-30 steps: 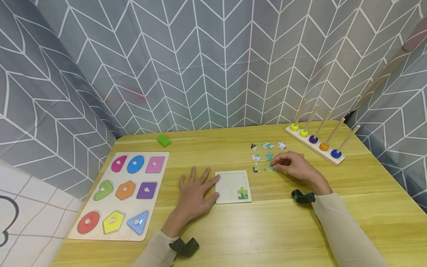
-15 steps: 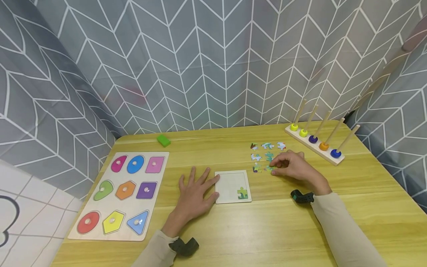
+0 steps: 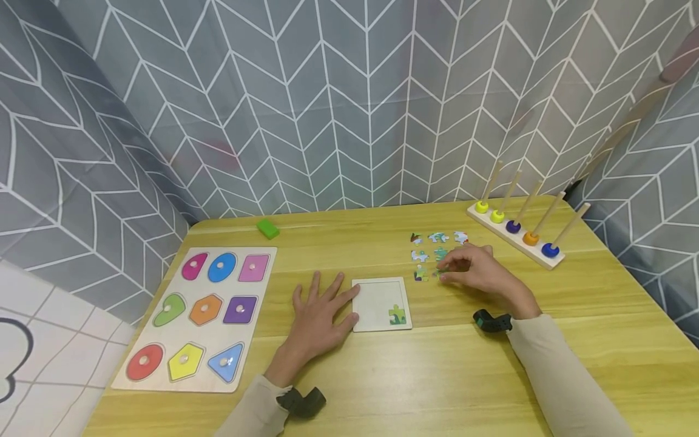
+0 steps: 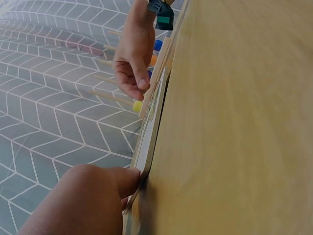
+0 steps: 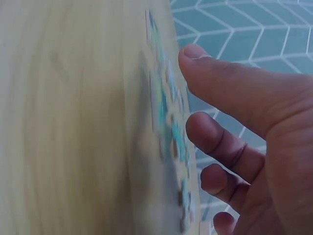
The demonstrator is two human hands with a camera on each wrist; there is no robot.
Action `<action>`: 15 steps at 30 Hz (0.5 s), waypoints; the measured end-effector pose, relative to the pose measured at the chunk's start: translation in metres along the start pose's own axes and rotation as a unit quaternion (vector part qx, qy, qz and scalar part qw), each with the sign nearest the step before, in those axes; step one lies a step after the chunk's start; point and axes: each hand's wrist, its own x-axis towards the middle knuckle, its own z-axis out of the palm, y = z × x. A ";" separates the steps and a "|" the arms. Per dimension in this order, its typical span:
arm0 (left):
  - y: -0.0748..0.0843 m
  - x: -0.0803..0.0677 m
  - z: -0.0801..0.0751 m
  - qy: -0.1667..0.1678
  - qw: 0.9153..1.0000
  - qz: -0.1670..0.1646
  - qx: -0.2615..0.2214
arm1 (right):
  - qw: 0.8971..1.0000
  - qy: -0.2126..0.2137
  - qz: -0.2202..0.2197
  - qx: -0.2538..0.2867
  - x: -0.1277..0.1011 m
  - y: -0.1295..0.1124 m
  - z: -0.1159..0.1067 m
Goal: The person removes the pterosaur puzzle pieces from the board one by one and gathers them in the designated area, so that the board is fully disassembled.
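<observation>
My left hand (image 3: 318, 321) lies spread on the table, its thumb and index finger touching the left edge of a square wooden puzzle tray (image 3: 374, 303). In the tray's lower right corner sits a green jigsaw piece (image 3: 397, 314). My right hand (image 3: 474, 272) hovers beside loose jigsaw pieces (image 3: 420, 257) to the right of the tray. In the right wrist view its thumb (image 5: 215, 73) and loosely bent fingers (image 5: 220, 147) stand apart with nothing between them. The hand partly covers the nearest piece (image 3: 437, 274) in the head view.
At left lies a shape board (image 3: 256, 340) with coloured knobbed pieces. A green block (image 3: 268, 229) sits near the back edge. A bead stand (image 3: 537, 254) with upright pegs is at the back right. A patterned curtain (image 3: 349, 121) hangs behind the table.
My right hand has shifted slightly left, covering more of the nearest jigsaw piece. The left hand and tray have stayed in place.
</observation>
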 end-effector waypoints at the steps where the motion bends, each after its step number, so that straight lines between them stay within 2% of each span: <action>1: 0.000 0.000 0.000 0.001 1.000 0.001 0.000 | 1.000 -0.004 -0.006 0.003 0.000 -0.003 0.001; 15: 0.000 0.000 0.000 -0.005 1.000 -0.006 0.001 | 0.994 -0.048 -0.096 -0.015 0.005 -0.044 0.034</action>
